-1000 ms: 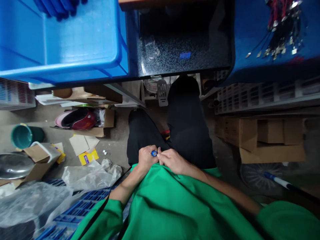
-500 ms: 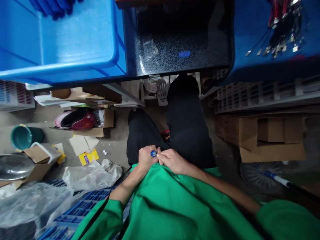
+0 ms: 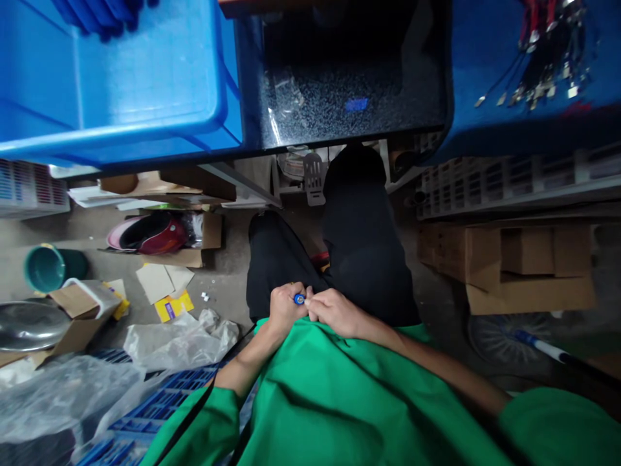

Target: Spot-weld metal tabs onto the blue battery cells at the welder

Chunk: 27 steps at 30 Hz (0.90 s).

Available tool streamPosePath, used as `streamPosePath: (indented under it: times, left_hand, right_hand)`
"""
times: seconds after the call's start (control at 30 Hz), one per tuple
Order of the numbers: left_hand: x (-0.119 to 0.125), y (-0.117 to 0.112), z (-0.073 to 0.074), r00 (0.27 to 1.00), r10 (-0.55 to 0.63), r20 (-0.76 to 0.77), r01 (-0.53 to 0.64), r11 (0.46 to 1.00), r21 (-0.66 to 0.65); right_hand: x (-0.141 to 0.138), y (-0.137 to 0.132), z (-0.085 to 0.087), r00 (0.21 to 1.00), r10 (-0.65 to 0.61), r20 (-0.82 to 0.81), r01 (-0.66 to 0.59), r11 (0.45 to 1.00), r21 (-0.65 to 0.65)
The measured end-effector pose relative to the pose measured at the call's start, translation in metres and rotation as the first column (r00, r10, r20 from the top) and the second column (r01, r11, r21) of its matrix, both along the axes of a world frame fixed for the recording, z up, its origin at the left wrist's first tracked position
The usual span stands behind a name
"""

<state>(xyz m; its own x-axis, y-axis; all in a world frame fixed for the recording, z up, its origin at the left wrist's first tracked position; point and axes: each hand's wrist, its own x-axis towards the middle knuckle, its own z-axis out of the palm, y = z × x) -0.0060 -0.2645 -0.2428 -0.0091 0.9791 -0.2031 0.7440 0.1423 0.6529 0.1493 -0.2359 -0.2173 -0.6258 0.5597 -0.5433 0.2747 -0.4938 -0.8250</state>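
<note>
In my lap, against the hem of a green shirt, my left hand [image 3: 285,307] is closed around a small blue cylinder [image 3: 299,299]. Only its round end shows, blue at the edge with a pale metallic middle; the rest is hidden in the fist. Touching it from the right is my right hand [image 3: 338,313], its thumb and fingers pinched together close by that end. Whatever lies between those right fingertips is too small to make out.
A blue crate [image 3: 145,133] with blue tubes [image 3: 104,16] stands on the dark speckled tabletop [image 3: 320,120]. Right of it, a blue bin [image 3: 478,133] holds wires with metal ends [image 3: 548,71]. Cardboard boxes [image 3: 528,294], a red helmet [image 3: 160,234] and plastic bags [image 3: 179,343] lie lower down.
The view has shifted very slightly. Both hands keep the same hold and place, with no other clear difference.
</note>
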Motion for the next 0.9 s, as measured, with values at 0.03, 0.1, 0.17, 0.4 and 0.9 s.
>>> streamPosePath:
  times: [0.03,0.1,0.17,0.4,0.9]
  left_hand:
    - [0.0003,0.0005,0.0008,1.000,0.002,0.002,-0.002,1.000,-0.007]
    - [0.0011,0.0018,0.0026,1.000,0.004,0.009,-0.004,1.000,-0.025]
    - [0.0018,0.0031,0.0044,1.000,0.010,0.016,-0.009,0.999,-0.047]
    - [0.0020,0.0038,0.0066,1.000,0.011,0.027,-0.009,0.997,-0.083]
    - [0.0026,0.0048,0.0063,0.998,0.023,0.058,-0.019,0.997,-0.071]
  right_hand:
    - [0.0000,-0.0001,-0.0001,1.000,0.001,0.001,-0.001,1.000,0.001]
    - [0.0001,-0.0002,-0.0004,1.000,0.006,0.003,-0.006,1.000,0.002]
    - [0.0000,-0.0002,-0.0007,1.000,0.010,0.005,-0.010,1.000,0.001]
    - [0.0005,0.0007,-0.0002,1.000,0.020,-0.001,-0.020,1.000,0.005]
    - [0.0011,0.0016,0.0003,1.000,-0.005,-0.018,0.004,0.999,-0.048]
